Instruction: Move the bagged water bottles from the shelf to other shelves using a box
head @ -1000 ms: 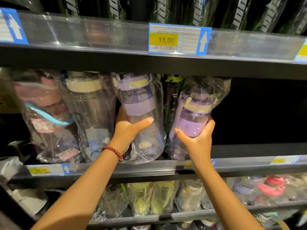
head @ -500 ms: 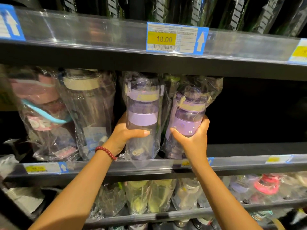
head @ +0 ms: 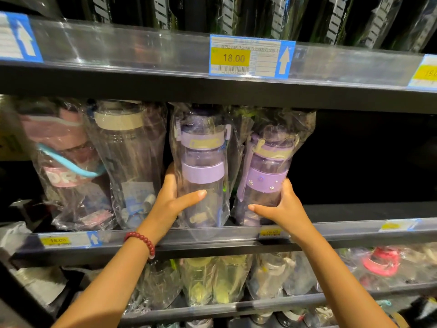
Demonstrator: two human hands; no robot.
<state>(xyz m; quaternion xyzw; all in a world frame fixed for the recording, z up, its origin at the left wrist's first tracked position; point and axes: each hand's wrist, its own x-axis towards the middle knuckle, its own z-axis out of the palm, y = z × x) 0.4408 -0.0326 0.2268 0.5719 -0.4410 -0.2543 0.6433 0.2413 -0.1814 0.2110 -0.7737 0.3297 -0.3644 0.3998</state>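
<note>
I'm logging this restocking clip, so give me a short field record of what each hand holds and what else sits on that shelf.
left hand: grips left purple bagged bottle
right hand: grips right purple bagged bottle
bottle poses: both stand on middle shelf, right one tilted
neighbours: cream-lid bagged bottle, pink bagged bottle
price tag above: reads 18.00
box: not in view

So on the middle shelf point(head: 354, 210) there's four bagged bottles in a row, and the left hand point(head: 171, 197) grips the third bottle point(head: 203, 166) while the right hand point(head: 283, 204) grips the fourth bottle point(head: 267, 171) just beside it. Price tag point(head: 251, 56) sits on the shelf edge above, more bagged bottles point(head: 212, 280) on the shelf below.
</note>
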